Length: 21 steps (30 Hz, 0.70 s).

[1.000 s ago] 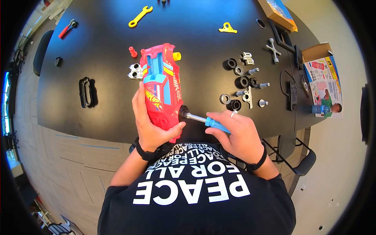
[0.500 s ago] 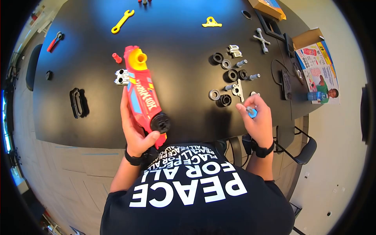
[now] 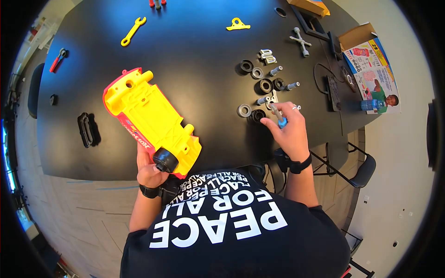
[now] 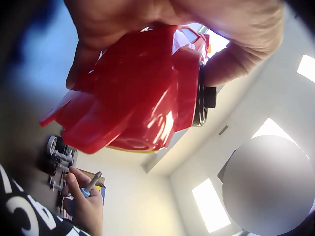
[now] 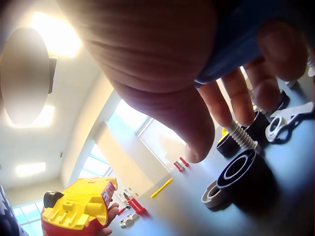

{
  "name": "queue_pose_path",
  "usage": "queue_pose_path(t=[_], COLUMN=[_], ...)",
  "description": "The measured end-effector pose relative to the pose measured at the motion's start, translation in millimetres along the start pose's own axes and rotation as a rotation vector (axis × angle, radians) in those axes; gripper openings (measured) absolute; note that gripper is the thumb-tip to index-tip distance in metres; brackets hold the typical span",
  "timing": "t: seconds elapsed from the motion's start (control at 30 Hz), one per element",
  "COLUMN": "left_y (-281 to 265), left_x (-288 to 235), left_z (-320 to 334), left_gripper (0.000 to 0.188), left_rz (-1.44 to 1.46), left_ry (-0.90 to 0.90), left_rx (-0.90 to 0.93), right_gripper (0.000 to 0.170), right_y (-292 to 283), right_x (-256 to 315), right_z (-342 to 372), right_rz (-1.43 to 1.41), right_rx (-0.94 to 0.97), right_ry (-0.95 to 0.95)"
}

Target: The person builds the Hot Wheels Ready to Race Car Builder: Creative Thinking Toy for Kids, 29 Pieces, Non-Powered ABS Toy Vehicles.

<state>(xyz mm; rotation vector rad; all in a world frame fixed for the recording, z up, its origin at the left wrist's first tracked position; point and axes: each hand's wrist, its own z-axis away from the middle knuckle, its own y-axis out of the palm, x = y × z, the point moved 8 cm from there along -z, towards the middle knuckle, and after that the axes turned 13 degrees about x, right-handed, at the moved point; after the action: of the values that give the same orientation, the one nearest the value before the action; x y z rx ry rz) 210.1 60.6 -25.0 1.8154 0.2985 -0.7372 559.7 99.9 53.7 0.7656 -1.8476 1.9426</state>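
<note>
My left hand [image 3: 149, 173] grips the near end of a red toy car [image 3: 155, 116], its yellow underside turned up toward the head camera. A black wheel [image 3: 166, 160] sits on the car's side, beside my thumb. My right hand [image 3: 293, 134] holds a blue-handled toy screwdriver [image 4: 86, 191] with its grey tip pointing up and away. Those fingers hover at the near edge of a cluster of loose parts. Closest to them are a black wheel [image 5: 248, 177], a grey ring [image 5: 212, 195] and a ridged grey bolt [image 5: 242, 136].
Several more wheels and bolts lie in that cluster. Farther back are a yellow wrench [image 3: 133, 31], a yellow bracket [image 3: 238, 24] and a grey cross wrench [image 3: 300, 41]. At left lies a black oblong frame [image 3: 85, 129]; at right stand a printed box [image 3: 375, 74] and a water bottle [image 3: 372, 105].
The screwdriver came away from the wheel, and my right hand moved right to the loose parts. My left hand rolled the car from its decorated top to its yellow underside.
</note>
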Motion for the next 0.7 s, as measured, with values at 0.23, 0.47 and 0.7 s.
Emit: queue_pose_path(t=[0.23, 0.47, 0.7], left_y=[6.4, -4.6, -23.9], left_x=[1.6, 3.7, 29.5], left_z=[-8.4, -14.7, 25.2], left_gripper=[0.105, 0.086, 0.076], left_rz=[0.193, -0.015, -0.059], left_ry=[0.076, -0.017, -0.271], left_rx=[0.004, -0.124, -0.120], right_gripper=[0.038, 0.032, 0.049], right_y=[19.2, -14.7, -7.0], right_x=[6.4, -13.8, -19.2], right_z=[-1.1, -17.4, -58.2], right_rz=[0.029, 0.147, 0.140], right_rx=[0.058, -0.077, -0.039], right_ry=[-0.069, -0.036, -0.154])
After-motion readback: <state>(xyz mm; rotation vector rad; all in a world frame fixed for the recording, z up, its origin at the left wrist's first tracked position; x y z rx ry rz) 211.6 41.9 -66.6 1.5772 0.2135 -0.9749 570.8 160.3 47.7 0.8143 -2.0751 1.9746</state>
